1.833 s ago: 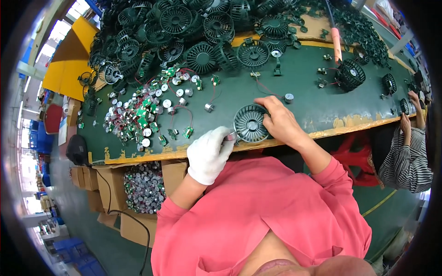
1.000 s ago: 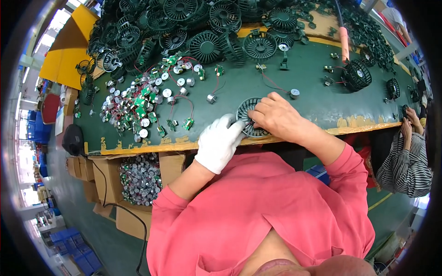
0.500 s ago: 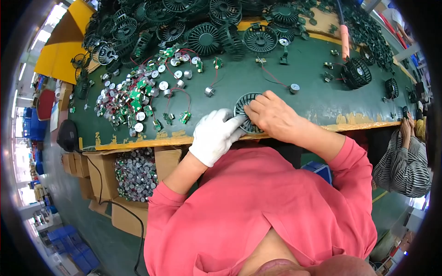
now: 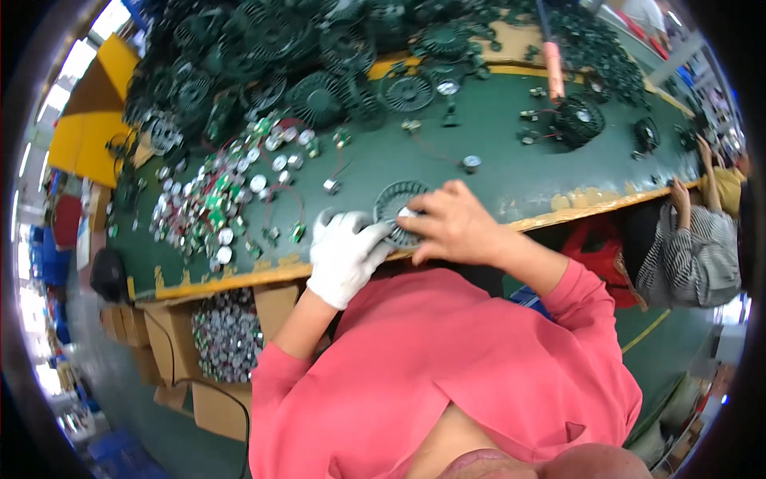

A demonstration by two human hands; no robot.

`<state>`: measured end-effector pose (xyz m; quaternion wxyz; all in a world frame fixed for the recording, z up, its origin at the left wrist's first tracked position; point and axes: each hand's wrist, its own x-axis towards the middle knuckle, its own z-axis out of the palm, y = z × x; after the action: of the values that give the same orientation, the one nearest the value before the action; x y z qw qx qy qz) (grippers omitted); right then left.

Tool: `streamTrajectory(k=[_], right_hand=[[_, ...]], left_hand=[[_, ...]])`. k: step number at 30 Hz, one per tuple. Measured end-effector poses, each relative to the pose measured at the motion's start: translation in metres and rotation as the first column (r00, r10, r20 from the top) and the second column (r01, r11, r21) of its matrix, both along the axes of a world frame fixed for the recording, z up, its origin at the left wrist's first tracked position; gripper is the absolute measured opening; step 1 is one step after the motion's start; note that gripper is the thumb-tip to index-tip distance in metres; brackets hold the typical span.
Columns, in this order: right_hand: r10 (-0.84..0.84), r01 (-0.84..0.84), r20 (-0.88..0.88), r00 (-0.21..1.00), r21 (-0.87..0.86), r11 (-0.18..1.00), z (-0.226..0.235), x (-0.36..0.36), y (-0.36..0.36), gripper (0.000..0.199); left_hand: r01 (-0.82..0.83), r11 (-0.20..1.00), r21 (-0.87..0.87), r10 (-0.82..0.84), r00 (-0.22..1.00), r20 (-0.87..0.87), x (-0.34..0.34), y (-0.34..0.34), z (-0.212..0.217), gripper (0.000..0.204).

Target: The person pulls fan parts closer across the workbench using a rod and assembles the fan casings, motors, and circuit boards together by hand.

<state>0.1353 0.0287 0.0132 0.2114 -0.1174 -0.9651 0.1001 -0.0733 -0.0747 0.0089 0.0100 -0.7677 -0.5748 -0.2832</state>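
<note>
My left hand (image 4: 345, 254), in a white glove, grips the near left rim of a round dark green fan housing (image 4: 391, 196) with radial ribs, at the table's front edge. Bare, my right hand (image 4: 456, 225) bends over the housing's right side; its fingertips reach inside and the thumb lies by the near rim. A small silver round part (image 4: 408, 212), seemingly a motor, shows at the housing's middle beside those fingertips. Behind the housing lies a silver motor (image 4: 471, 163) on a thin red wire. Another motor (image 4: 331, 186) rests to the left.
Left on the green table (image 4: 511, 120) spreads a heap of motors and circuit boards (image 4: 215, 199). Fan housings (image 4: 319, 100) pile along the back. A pink-wrapped pole (image 4: 553, 70) stands back right. Below, a carton (image 4: 227, 335) holds motors. A co-worker (image 4: 698, 239) sits far right.
The view has shifted, so the table's things appear further left. My right fingers, bunched before, are now more spread over the housing. The silver part at its middle has come into sight.
</note>
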Motion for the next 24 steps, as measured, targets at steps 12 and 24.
streamTrajectory(k=[12,24], right_hand=[[-0.562,0.646,-0.32,0.763,0.381,0.661,0.068,0.142,0.045,0.044],[-0.873,0.848,-0.05,0.486,0.27,0.456,0.042,0.206,0.145,0.034]], left_hand=[[0.268,0.963,-0.004,-0.263,0.947,0.184,0.058,0.072,0.036,0.035],[0.26,0.947,-0.189,-0.267,0.963,-0.012,0.086,0.136,0.0,0.029]])
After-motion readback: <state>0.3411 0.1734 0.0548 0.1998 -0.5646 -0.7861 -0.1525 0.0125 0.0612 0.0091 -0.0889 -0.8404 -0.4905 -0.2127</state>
